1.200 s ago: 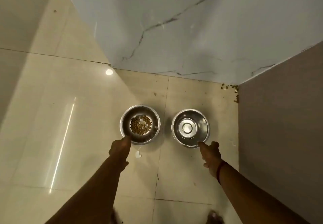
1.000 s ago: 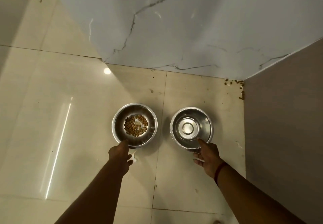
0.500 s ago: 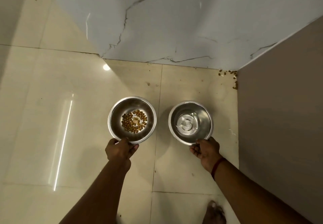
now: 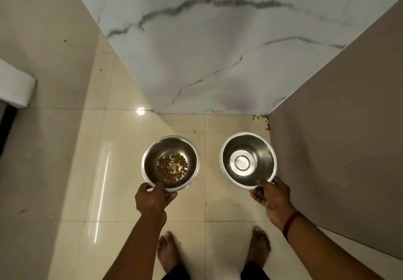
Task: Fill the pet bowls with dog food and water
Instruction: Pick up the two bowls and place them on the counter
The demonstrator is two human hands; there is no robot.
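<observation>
Both bowls sit higher, nearer the camera than 0.5 s ago. Left hand point(image 4: 152, 199) grips the near rim of round stainless-steel food bowl point(image 4: 188, 151), brown kibble point(image 4: 171, 167) inside, frame centre. Right hand point(image 4: 271, 199) grips the near rim of round stainless-steel water bowl point(image 4: 262, 151), centre right, above beige floor tiles point(image 4: 226, 192).

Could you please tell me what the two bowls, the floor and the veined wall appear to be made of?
The left bowl and right bowl: probably stainless steel, polished; silvery, with mirror-like glints. The floor: glossy cream tile, perhaps ceramic; grout lines and sharp light reflections. The wall: white with grey veins, marble or a marble-look panel; the picture cannot settle which.
</observation>
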